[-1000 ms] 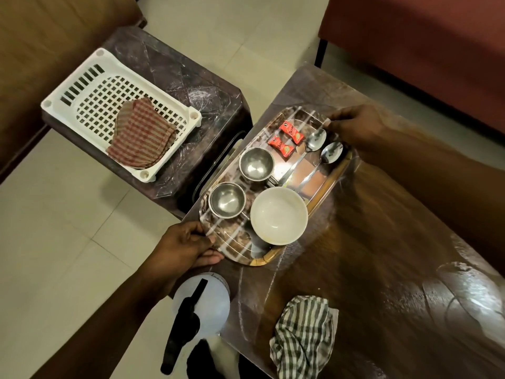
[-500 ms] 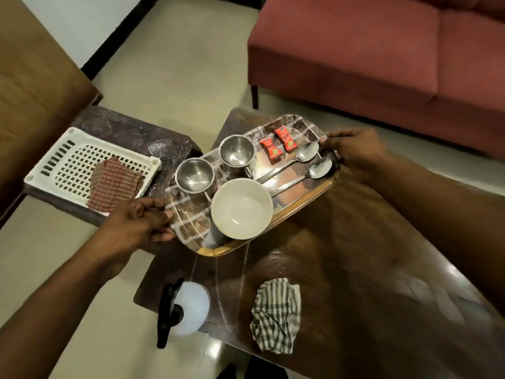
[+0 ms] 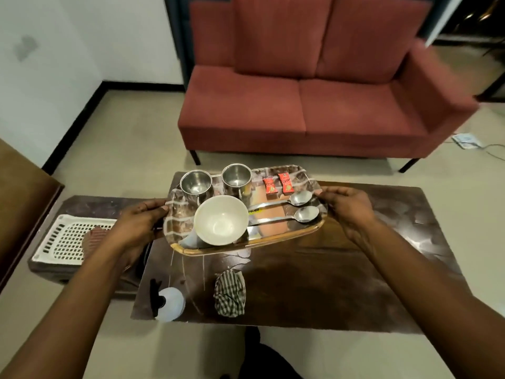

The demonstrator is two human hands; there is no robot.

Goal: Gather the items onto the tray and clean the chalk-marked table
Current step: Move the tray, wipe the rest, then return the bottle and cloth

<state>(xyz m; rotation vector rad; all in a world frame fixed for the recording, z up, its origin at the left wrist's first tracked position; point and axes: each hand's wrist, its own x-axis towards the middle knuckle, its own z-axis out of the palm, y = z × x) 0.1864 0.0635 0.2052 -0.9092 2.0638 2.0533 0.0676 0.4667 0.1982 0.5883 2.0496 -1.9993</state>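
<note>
tray (image 3: 247,248) over chalk-streaked table (image 3: 341,283) (sofa (image 3: 300,113) behind)

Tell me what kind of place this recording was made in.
Probably a home living room: a red two-seat sofa stands behind a low dark coffee table, with a smaller side table beside it and a serving tray held over the coffee table.

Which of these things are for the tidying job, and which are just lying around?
For the job: tray, gripped by the left hand and right hand; steel cups, bowl, spoons and red sachets on it; chalk-marked table; checked cloth; spray bottle.

Probably just lying about: red sofa; white basket with a reddish cloth in it; side table.
</note>
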